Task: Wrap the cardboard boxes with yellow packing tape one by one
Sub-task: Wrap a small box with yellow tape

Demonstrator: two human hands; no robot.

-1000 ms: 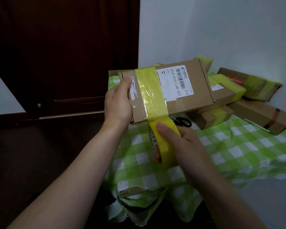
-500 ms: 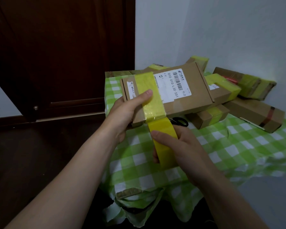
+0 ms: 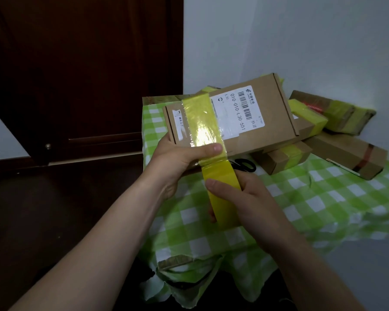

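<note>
Yellow tape point(image 3: 208, 129) (one band) is pressed onto the box point(image 3: 263, 122) by the gripping left hand point(image 3: 177, 158); the roll point(image 3: 222, 194) is clasped by the right hand point(image 3: 247, 203).

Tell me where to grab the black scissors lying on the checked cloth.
Probably by the handle loops of the scissors: they lie flat on the checked cloth and are the only part showing, the rest hidden behind the held box. Come down from above on the near side; the small taped box crowds their right.

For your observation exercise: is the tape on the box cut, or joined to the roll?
Joined: yellow tape runs unbroken from box to roll in the right hand.
</note>
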